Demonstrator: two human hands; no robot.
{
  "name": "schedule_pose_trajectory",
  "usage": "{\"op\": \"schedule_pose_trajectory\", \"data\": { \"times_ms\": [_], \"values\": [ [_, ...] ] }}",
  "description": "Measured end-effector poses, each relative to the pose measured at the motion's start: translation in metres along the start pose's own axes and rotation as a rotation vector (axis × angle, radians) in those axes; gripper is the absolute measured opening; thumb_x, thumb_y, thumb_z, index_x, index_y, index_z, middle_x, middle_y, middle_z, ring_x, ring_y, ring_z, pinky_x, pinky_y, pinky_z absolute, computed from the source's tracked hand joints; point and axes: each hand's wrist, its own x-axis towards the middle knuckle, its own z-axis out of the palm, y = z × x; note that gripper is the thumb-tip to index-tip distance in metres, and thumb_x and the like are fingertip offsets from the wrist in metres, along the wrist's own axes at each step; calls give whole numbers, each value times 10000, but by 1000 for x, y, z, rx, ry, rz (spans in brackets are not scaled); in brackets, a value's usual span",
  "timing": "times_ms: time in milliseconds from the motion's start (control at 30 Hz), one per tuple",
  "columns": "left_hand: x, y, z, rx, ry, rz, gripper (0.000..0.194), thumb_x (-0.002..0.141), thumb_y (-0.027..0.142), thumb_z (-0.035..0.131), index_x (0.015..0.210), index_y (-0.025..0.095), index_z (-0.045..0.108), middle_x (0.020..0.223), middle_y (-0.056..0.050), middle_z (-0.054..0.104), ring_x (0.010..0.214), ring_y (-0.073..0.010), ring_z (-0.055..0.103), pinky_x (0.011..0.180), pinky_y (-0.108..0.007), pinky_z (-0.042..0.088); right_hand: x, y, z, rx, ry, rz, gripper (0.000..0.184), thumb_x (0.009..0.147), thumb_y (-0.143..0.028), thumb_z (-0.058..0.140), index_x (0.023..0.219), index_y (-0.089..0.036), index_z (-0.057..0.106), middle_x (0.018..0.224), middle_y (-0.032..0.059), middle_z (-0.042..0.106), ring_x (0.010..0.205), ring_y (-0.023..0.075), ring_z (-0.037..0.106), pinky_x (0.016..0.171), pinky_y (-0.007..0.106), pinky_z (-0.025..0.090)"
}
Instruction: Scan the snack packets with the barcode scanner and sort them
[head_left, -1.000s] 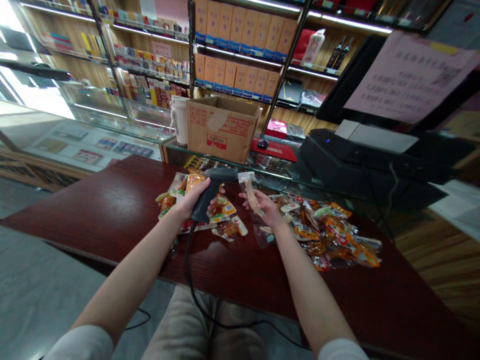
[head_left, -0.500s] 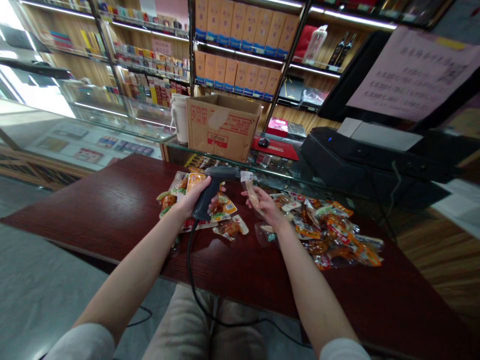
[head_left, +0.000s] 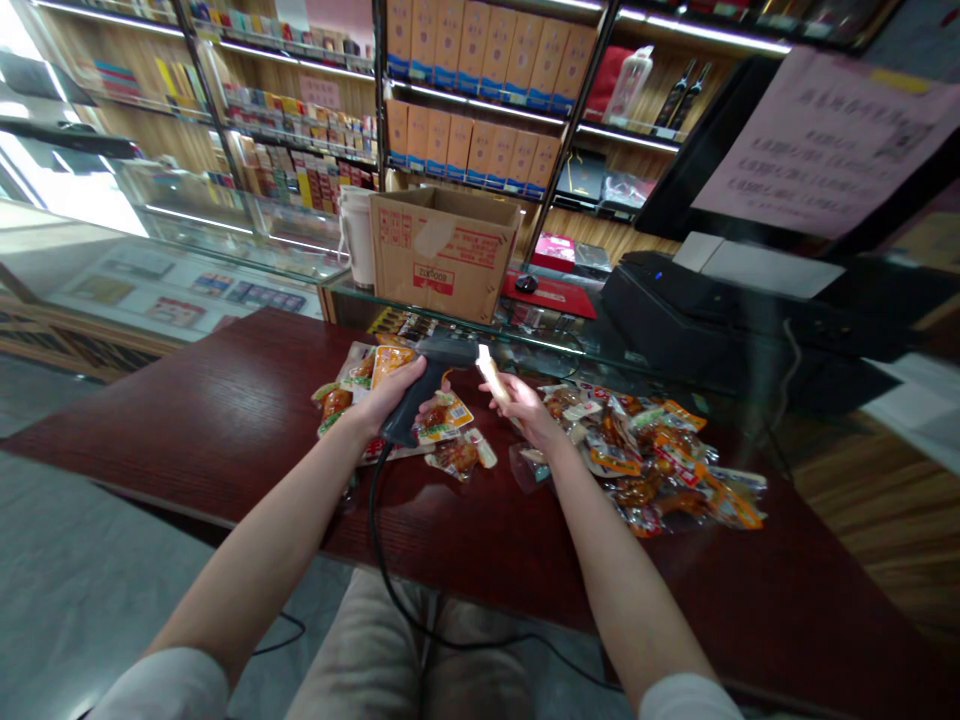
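Note:
My left hand is wrapped around the handle of a black barcode scanner, whose head points right and whose cable drops over the table edge. In my right hand is a slim, pale snack packet, pinched between the fingers. Its bright white upper end is close in front of the scanner's head. Beneath and around the scanner lie several sealed packets of brown meat. A larger heap of similar shiny packets spreads on the table to the right of my right hand.
A dark red wooden table is in front of me. Behind it, an open cardboard box and a white cup stand on a glass counter. A black printer-like machine sits at the right. Stocked shelves line the back wall.
My right hand has turned the pale packet more edge-on, and its upper end now looks bright white. The scanner has shifted only slightly in my left hand. The packet piles are unchanged.

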Motion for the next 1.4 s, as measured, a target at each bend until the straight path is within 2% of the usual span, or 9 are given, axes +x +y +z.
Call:
{"op": "schedule_pose_trajectory", "data": {
  "times_ms": [267,400,533,733,833,933,1100,1267,1400],
  "values": [
    [4,-2,-3,-123,85,45,401,886,471,609,1073,117,630,589,-17,568,410,-105,478,344,-198,392,4,4,-4,-158,46,-30,582,615,-255,627,1193,-219,568,1157,75,704,818,179,631,729,302,519],
    [3,9,-10,-138,154,59,409,915,474,569,1111,117,614,628,-37,613,405,-102,474,344,-202,392,2,-7,-5,-737,305,-104,636,667,-208,586,1300,-195,527,1235,97,645,1035,248,606,932,398,479],
    [-3,24,-13,-37,338,200,398,944,452,536,1140,111,598,640,-36,635,431,-102,506,376,-190,377,-7,-20,-3,-1382,495,48,604,753,-183,580,1352,-137,524,1301,179,582,1161,334,543,1009,461,403],
    [-8,36,-22,87,594,246,471,902,482,601,1173,98,579,682,-33,662,416,-93,515,375,-202,395,-17,-15,0,-1673,502,314,487,803,-163,578,1277,-48,593,1451,259,451,1316,406,409,1076,548,277],
    [-8,37,-25,130,682,221,423,916,449,599,1147,97,565,692,-34,669,421,-90,531,376,-193,412,-11,-13,8,-1657,481,145,513,836,-160,541,1343,-84,549,1488,221,437,1356,362,370,1128,553,179],
    [-7,35,-26,160,698,202,354,909,417,624,1087,119,557,731,-38,681,439,-91,558,382,-190,433,6,-10,26,-1512,295,37,420,913,-285,497,1295,-148,603,1328,159,598,1250,303,488,1101,468,276],
    [-3,27,-30,195,674,204,322,881,404,664,1034,142,556,809,-51,700,463,-91,584,391,-193,445,43,6,57,-1304,24,302,482,789,-513,699,1151,-196,685,1249,134,644,1141,310,592,946,412,424],
    [-2,24,-33,227,659,216,370,841,429,697,1048,165,541,816,-44,703,452,-99,580,385,-205,437,60,20,57,-1027,56,389,361,597,-357,866,857,-188,680,918,44,704,906,234,648,766,304,474],
    [-3,23,-32,237,587,247,358,842,451,681,1032,188,530,848,-57,714,463,-108,583,395,-213,438,57,18,41,-664,147,388,265,616,-214,820,748,-186,592,721,-8,643,758,173,630,695,271,498]
  ]
}}
